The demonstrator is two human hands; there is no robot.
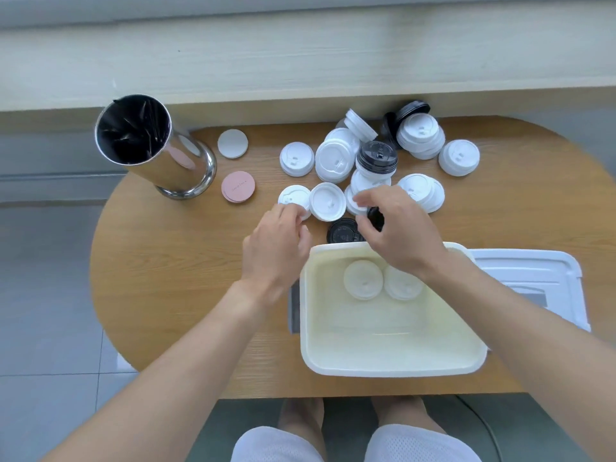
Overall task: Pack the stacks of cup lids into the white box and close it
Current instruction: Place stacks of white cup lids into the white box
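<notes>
A: Item 1, hands?
B: Left hand (pixel 278 241) palm-down, fingertips curled round a white lid (pixel 293 199). Right hand (pixel 398 228) arched, pinching a black lid (pixel 376 217) at its fingertips.

A: Item 2, box?
B: White box (pixel 393 368) under the right wrist, open side up, long axis left-right; 2 white lids (pixel 362 280) flat inside. Its cover (pixel 533 275) lies right of the wrist.

A: Item 3, surroundings?
B: Loose lid heap (pixel 416 135) beyond both hands; steel cylinder (pixel 156 151) and pink coasters (pixel 238 187) beyond the left hand.
</notes>
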